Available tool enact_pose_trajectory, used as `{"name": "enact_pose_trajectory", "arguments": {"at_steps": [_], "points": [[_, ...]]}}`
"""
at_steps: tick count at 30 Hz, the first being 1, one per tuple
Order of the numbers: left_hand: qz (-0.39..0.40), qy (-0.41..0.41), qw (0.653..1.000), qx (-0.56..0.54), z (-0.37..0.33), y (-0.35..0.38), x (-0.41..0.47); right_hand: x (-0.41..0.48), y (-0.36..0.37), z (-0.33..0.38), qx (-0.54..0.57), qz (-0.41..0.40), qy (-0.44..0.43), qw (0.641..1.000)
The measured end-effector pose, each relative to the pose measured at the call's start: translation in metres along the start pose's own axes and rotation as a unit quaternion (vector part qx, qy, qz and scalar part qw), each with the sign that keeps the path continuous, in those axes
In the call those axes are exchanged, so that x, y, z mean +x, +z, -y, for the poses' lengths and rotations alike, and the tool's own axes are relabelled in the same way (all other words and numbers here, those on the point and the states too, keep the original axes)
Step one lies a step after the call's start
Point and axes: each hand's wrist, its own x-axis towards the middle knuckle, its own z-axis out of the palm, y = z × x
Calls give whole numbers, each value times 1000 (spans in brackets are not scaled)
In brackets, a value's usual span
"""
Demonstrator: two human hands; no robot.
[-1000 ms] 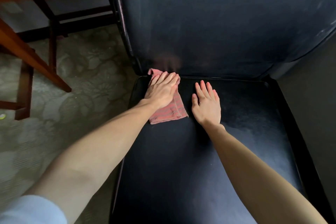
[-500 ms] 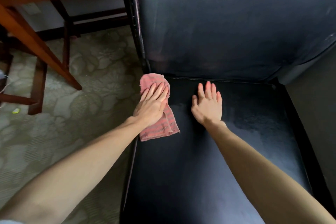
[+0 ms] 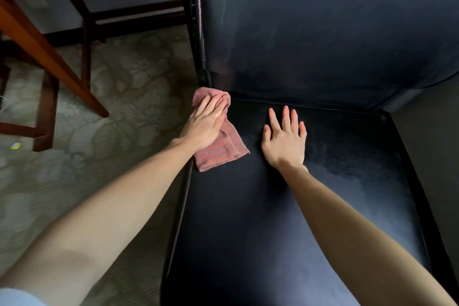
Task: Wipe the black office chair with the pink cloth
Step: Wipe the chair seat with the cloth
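Note:
The black office chair fills the middle and right of the head view, its backrest rising at the top. A pink striped cloth lies at the seat's back left corner, bunched at its far end against the backrest edge. My left hand presses flat on the cloth with straight fingers. My right hand rests flat on the seat to the right of the cloth, fingers spread, apart from it.
A patterned carpet covers the floor to the left. Wooden furniture legs stand at the upper left. A small yellow scrap lies on the carpet at the far left.
My left hand has slid the cloth leftward to the seat's left edge and then back toward the backrest corner. My right hand has stayed flat on the seat.

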Motion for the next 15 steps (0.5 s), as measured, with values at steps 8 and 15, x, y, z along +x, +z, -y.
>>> {"name": "enact_pose_trajectory", "arguments": {"at_steps": [8,15], "points": [[11,0,999,43,-5,15,-54,-29,-5,31,28,41,-36,998],[3,-19,1000,21,-7,7,-6,-44,2,26,22,30,-62,997]]}}
